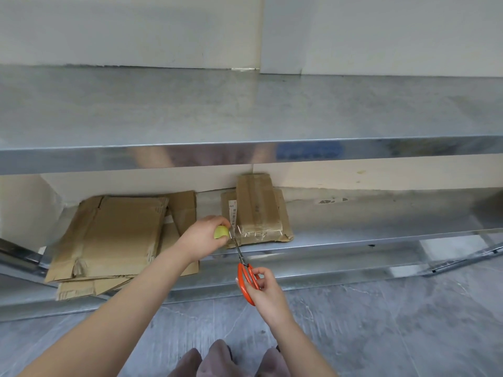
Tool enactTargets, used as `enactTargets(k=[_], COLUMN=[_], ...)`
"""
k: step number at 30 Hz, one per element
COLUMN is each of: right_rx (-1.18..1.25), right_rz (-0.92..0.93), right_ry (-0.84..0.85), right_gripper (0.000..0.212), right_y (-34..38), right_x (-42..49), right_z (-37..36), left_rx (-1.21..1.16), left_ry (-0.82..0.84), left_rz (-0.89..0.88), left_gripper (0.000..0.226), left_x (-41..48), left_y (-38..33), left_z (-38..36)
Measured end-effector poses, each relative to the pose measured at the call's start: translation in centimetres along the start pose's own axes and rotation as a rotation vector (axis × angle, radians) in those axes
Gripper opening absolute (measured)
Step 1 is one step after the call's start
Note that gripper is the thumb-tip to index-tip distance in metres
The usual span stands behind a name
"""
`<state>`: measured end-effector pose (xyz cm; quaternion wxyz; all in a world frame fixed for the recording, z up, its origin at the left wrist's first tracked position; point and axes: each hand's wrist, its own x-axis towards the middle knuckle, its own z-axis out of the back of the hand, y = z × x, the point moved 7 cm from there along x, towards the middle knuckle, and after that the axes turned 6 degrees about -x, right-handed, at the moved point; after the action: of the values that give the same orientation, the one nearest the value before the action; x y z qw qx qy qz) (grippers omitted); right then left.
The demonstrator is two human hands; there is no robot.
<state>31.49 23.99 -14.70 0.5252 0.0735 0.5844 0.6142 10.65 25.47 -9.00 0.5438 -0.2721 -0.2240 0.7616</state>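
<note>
The left hand (202, 235) grips what seems a yellow tape roll (221, 232) just beside the box (258, 210) on the lower shelf (353, 240), while the right hand (268, 288) holds scissors (246, 270) at the strip, so next the blades likely need closing squarely.

A broad galvanised steel upper shelf (245, 110) runs the width of the room against a plain white wall (136, 28). Beneath it, on the left of the lower metal shelf (381, 235), lies a stack of flattened brown cardboard boxes (117, 235), reaching the shelf's front edge. Grey marbled floor tiles (381, 322) spread out in front.
</note>
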Motion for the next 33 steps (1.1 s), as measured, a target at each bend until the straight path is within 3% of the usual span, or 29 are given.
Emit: enactTargets(k=[9, 14, 16, 21, 27, 33], right_rx=[-0.056, -0.140, -0.207, -0.460, -0.871, -0.860], right_rz=[0.027, 0.053, 0.068, 0.088, 0.191, 0.273], right_ry=[-0.019, -0.068, -0.098, -0.091, -0.283, -0.550], right_gripper=[0.010, 0.011, 0.018, 0.061, 0.049, 0.037], right_y=[-0.4, -0.6, -0.6, -1.0, -1.8, -2.6], right_x=[1.2, 1.5, 1.6, 1.3, 1.1, 2.2], right_z=[0.2, 0.9, 1.4, 2.3, 8.1, 17.4], left_rx=[-0.002, 0.027, 0.039, 0.040, 0.042, 0.041], left_ry=[-0.019, -0.021, -0.029, -0.104, -0.097, -0.104], left_rz=[-0.017, -0.018, -0.014, 0.012, 0.043, 0.064], left_gripper=[0.027, 0.026, 0.027, 0.029, 0.029, 0.029], left_x=[-0.2, -0.3, -0.3, 0.0, 0.0, -0.3], left_y=[0.0, 0.0, 0.1, 0.1, 0.3, 0.3], left_z=[-0.4, -0.5, -0.4, 0.6, 0.4, 0.2])
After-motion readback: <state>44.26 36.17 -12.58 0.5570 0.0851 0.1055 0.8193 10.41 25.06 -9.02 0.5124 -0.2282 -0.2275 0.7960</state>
